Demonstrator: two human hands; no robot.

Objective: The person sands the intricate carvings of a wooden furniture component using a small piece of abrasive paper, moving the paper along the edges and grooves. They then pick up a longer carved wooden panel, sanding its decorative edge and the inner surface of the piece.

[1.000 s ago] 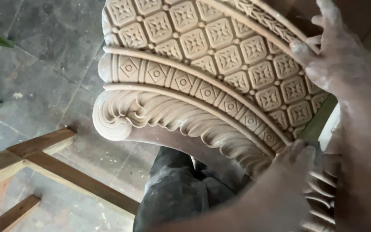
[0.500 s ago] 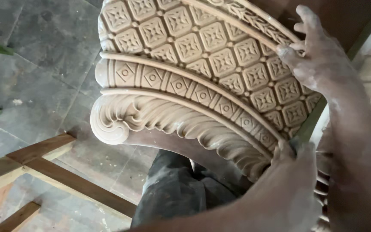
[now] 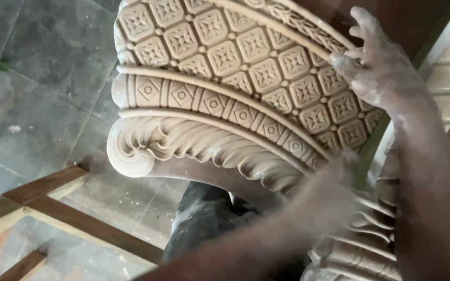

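Right hand (image 3: 378, 73) lay fingers-spread on carved panel's (image 3: 225, 78) upper rim, gripping nothing | left hand (image 3: 334, 200) blurred at lower edge, grip unclear | panel curved leftward from both hands

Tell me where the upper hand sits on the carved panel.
In the head view, the right hand rests at upper right on the carved panel, fingers on its beaded top border.
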